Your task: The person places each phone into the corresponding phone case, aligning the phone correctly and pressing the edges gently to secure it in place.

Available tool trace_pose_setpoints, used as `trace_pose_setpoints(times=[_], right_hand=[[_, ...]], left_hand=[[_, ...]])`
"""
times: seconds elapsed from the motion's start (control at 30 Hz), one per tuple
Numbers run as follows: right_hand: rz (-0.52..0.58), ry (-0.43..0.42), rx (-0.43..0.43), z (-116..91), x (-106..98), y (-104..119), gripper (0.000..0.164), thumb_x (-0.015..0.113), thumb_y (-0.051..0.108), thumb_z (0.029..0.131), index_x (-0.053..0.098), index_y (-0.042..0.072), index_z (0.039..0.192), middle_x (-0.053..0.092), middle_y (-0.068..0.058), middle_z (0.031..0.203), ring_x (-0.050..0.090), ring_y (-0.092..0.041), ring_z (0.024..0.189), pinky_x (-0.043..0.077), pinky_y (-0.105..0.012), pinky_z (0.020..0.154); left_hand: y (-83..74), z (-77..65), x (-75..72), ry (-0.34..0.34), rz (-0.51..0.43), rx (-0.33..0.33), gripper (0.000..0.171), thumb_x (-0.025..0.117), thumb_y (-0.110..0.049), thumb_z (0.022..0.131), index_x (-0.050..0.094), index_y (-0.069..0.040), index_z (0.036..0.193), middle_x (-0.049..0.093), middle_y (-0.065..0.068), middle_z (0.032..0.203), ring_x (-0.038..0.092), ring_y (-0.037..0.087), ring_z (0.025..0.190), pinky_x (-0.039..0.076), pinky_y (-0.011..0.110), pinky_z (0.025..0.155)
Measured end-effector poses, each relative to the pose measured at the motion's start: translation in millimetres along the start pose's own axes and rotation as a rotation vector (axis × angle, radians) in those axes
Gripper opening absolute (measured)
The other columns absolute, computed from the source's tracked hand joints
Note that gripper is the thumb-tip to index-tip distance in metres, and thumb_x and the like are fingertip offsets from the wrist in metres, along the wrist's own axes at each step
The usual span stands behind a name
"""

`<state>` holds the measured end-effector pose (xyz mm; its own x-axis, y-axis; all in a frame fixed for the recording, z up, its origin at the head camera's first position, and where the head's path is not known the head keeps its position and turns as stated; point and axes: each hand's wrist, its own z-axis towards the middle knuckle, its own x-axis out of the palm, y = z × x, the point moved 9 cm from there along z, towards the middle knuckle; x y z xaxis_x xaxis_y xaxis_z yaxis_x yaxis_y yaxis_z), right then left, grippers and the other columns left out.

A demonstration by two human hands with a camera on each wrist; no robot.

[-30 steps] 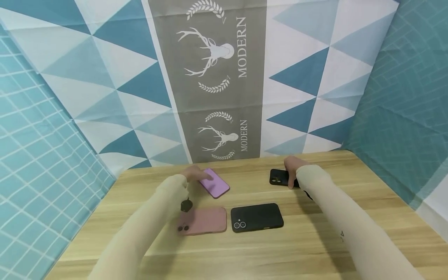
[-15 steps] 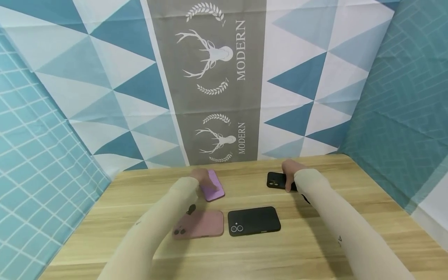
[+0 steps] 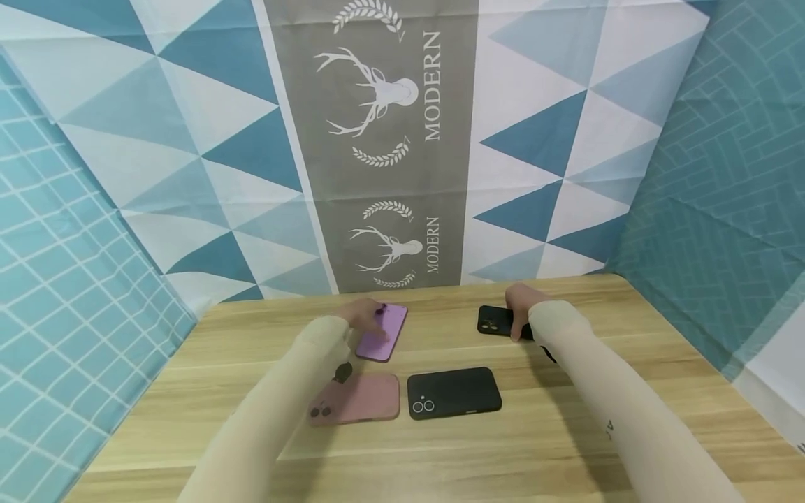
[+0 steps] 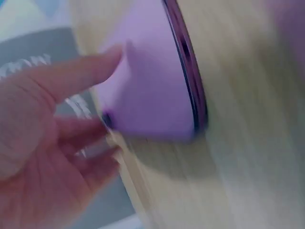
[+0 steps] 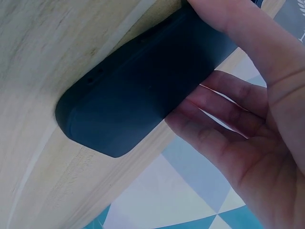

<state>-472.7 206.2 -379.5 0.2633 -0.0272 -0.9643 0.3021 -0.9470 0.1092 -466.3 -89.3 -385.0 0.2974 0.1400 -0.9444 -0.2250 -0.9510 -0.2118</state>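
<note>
My left hand [image 3: 360, 316] pinches a purple phone [image 3: 391, 330] at the back left of the table. In the left wrist view, the thumb lies over the flat face of the purple phone [image 4: 152, 90] and the other fingers are at its edge; that view is blurred. On the right, my right hand [image 3: 524, 304] grips a black phone [image 3: 492, 321] across its width, its camera end pointing left. The right wrist view has the thumb at one long side of this black phone [image 5: 128, 95] and the fingers along the other. The palm hides part of it in the head view.
Nearer me on the wooden table [image 3: 377, 468] lie a pink phone [image 3: 367, 399], partly behind the left sleeve, and a second black phone [image 3: 455, 392], side by side. A patterned cloth [image 3: 402, 168] hangs at the table's back edge.
The purple phone has turned clockwise in my left hand, its far end swinging to the right, and its camera end now shows. My right hand stays on the black phone.
</note>
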Motion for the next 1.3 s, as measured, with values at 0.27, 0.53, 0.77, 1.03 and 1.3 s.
trace_pose_setpoints(times=[0.27, 0.53, 0.77, 1.03, 1.3], right_hand=[[-0.028, -0.043, -0.016, 1, 2, -7, 0.04, 0.091, 0.027, 0.062, 0.061, 0.007, 0.079, 0.048, 0.001, 0.069, 0.041, -0.011, 0.064, 0.041, -0.025, 0.056], [0.018, -0.013, -0.045, -1, 10, 1, 0.039, 0.089, 0.025, 0.064, 0.053, 0.013, 0.07, 0.039, 0.006, 0.064, 0.032, -0.011, 0.06, 0.03, -0.025, 0.053], [-0.02, -0.031, -0.059, 2, 4, -1, 0.039, 0.09, 0.026, 0.064, 0.057, 0.007, 0.073, 0.05, -0.001, 0.069, 0.041, -0.011, 0.06, 0.043, -0.025, 0.055], [0.01, -0.053, -0.062, -4, -3, -5, 0.035, 0.089, 0.026, 0.064, 0.061, 0.008, 0.075, 0.045, 0.004, 0.062, 0.039, -0.011, 0.059, 0.035, -0.024, 0.052], [0.036, -0.077, -0.067, -8, 7, -13, 0.051, 0.089, 0.033, 0.064, 0.064, 0.002, 0.096, 0.064, -0.012, 0.092, 0.057, -0.021, 0.075, 0.051, -0.033, 0.063]], left_hand=[[-10.0, -18.4, -5.3, -0.152, -0.109, -0.208, 0.058, 0.075, -0.045, 0.078, 0.064, 0.0, 0.114, 0.069, 0.013, 0.104, 0.061, 0.02, 0.084, 0.054, 0.032, 0.074], [-2.8, -20.8, 6.5, -0.165, -0.148, -0.318, 0.068, 0.086, -0.037, 0.066, 0.062, 0.003, 0.116, 0.068, 0.015, 0.11, 0.062, 0.024, 0.091, 0.058, 0.035, 0.082], [-2.0, -13.2, 5.2, -0.123, -0.15, -0.35, 0.061, 0.084, -0.037, 0.068, 0.065, 0.002, 0.111, 0.068, 0.011, 0.105, 0.061, 0.021, 0.087, 0.058, 0.029, 0.072], [13.5, -7.3, -4.9, -0.16, -0.409, -0.34, 0.045, 0.086, -0.015, 0.062, 0.065, 0.003, 0.098, 0.064, 0.011, 0.091, 0.06, 0.021, 0.076, 0.056, 0.029, 0.066], [36.5, -9.1, 18.4, 0.02, -0.768, -0.232, 0.028, 0.067, -0.006, 0.084, 0.063, 0.01, 0.107, 0.065, 0.022, 0.115, 0.067, 0.03, 0.1, 0.058, 0.034, 0.09]])
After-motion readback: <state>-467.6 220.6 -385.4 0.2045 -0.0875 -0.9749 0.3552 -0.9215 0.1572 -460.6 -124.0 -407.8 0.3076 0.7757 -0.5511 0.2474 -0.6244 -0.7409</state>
